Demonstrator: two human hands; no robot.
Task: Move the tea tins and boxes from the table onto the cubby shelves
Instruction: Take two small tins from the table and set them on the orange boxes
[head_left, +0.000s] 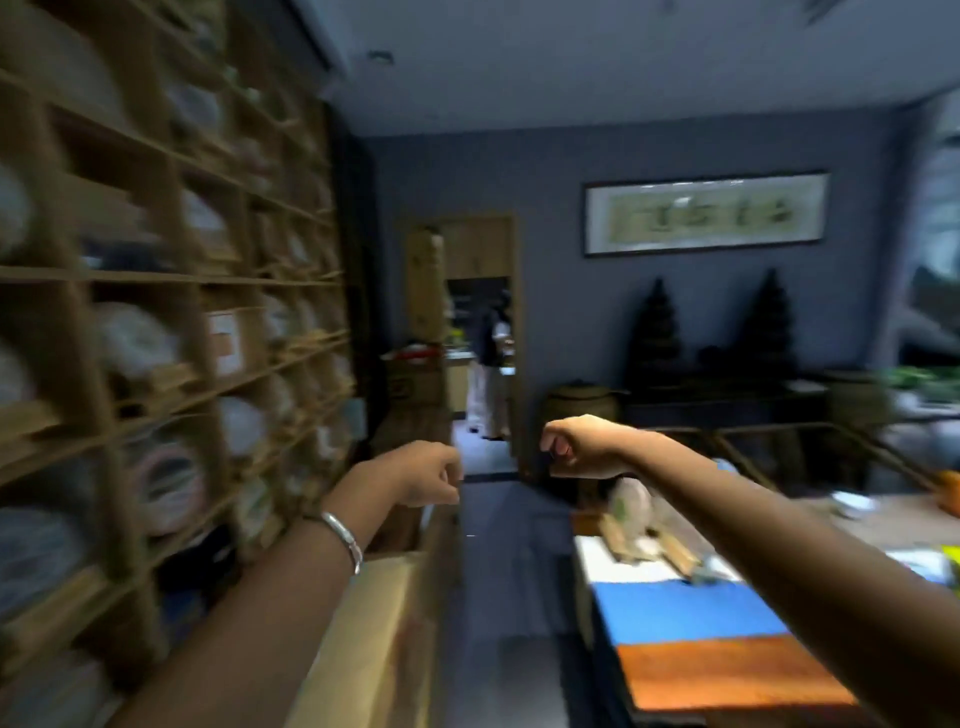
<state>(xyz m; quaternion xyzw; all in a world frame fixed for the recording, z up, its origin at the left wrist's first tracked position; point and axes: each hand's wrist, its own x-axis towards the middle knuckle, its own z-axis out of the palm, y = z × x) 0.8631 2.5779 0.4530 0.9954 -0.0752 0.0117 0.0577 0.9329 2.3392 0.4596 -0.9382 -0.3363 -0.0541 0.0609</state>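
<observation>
Nothing is held in either hand: the left hand (428, 475) and the right hand (569, 447) are raised side by side with the fingers loosely curled, well apart from any object. A silver bracelet (343, 538) is worn on the left wrist. The cubby shelves (171, 322) are seen along the left, with blurred round packages and a box in many compartments. On the table (883, 519) at the right, flat boxes (691, 649) in white, blue and orange are laid along its near left edge, and a pale round package (631, 501) is stood upright behind them.
</observation>
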